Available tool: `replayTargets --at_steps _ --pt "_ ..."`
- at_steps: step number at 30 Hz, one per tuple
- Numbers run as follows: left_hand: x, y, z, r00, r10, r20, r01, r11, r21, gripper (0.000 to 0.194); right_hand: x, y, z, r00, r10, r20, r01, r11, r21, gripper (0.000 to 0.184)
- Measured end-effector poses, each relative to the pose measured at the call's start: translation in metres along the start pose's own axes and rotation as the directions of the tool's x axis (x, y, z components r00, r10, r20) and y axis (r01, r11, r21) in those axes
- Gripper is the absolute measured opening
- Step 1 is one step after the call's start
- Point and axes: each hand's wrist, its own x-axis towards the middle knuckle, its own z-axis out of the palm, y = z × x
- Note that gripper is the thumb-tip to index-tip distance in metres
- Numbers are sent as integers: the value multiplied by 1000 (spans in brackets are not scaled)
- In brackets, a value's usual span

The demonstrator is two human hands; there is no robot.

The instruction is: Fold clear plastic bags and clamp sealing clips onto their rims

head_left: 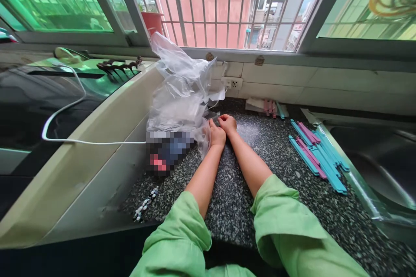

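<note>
1. Left hand (217, 134): fingers curled and pinched closed on thin clear plastic (214, 118); wrist low over the surface (237, 207).
2. Right hand (229, 124): touching the left hand, just to its right; thumb and fingertips brought together at the same clear plastic. The exact grip is too small to tell.
3. Clear plastic: between the fingertips, toward the back edge of the surface, left of its middle; beside the heap of bags.
4. Plastic bags (182, 99): one crumpled, translucent heap, at the back left corner of the surface, rising in front of the window sill.
5. Pixelated object (169, 151): dark, with a red patch; near the left edge of the surface, at the foot of the bags. Details hidden.
6. White cable (97, 142): crossing the pale ledge (81, 156) and reaching the pixelated object.
7. Beaded strip (145, 204): black and white, near the front left corner.
8. Sealing strips (320, 151): long, turquoise and pink, loosely grouped toward the right edge, beside the sink (373, 160).
9. Small packet (265, 107): clear, with pink and turquoise pieces, along the back edge.
10. Wall socket (232, 82): white, on the tiles behind the surface.
</note>
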Motion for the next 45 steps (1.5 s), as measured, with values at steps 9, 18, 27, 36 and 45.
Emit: replayTargets --at_steps 9,18,27,36,45 --pt "-1 5 -6 992 103 67 -98 992 -79 38 -42 42 -60 991 -109 -78 117 987 107 13" --pt "-29 10 -28 877 288 385 -241 956 -165 16 -130 70 -129 979 -200 -33 202 967 157 16" --pt "-69 8 -52 671 571 473 -518 817 -253 12 -154 65 -140 927 -370 66 363 927 99 16" --pt "-73 18 -62 445 813 375 -860 505 -74 22 -157 59 -150 985 -167 -54 173 976 134 21" --pt "-75 24 -67 407 845 347 -874 471 -120 21 -156 60 -150 981 -171 -97 185 970 158 17"
